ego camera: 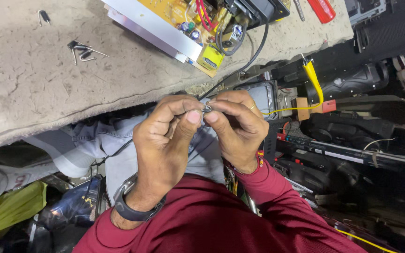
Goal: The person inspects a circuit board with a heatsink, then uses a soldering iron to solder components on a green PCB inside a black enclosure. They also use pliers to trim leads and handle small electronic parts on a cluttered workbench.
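One circuit board [191, 23], yellow with red wires, atop the bench [33, 84]. Two hands, left hand [162, 140] and right hand [237, 126], fingertips pinched narrow together on one small dark metal part [206, 108], shiny at the tip, held just below the bench edge, black wire [254, 54] trailing off.

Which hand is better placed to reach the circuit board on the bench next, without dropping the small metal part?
Probably the right hand. It sits nearer the circuit board, just below it. Both hands pinch the small metal part, so the left hand would need to hold it alone.
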